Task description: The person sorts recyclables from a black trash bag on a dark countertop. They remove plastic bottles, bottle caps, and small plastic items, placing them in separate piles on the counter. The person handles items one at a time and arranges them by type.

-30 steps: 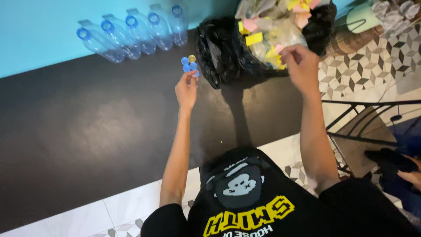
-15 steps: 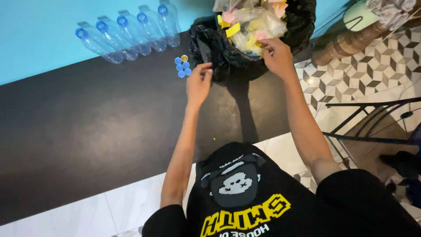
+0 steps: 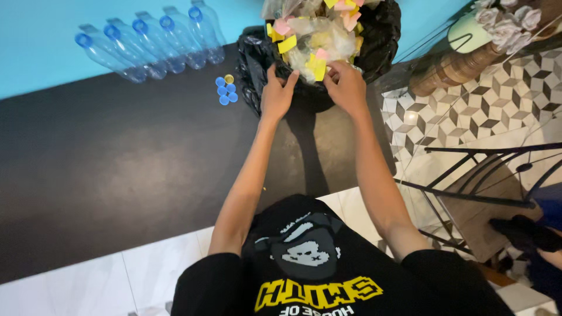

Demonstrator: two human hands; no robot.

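A black rubbish bag (image 3: 252, 55) stands open on the dark floor strip, full of clear plastic and yellow and pink paper scraps (image 3: 316, 41). My left hand (image 3: 277, 93) rests on the bag's near rim with its fingers spread. My right hand (image 3: 346, 86) is at the rim beside it, fingers closing on the clear plastic and a yellow scrap. Left of the bag lies a small cluster of blue bottle caps (image 3: 225, 92) with one yellow cap among them.
Several clear plastic bottles (image 3: 146, 44) with blue neck rings lie in a row against the blue wall. A black metal chair frame (image 3: 468, 181) stands to the right on patterned tiles. A pale green pot (image 3: 468, 32) sits at top right.
My left hand left the bottle caps and moved right onto the bag's rim. My right hand shifted to the rim's front edge. The view has tilted, moving everything down and left.
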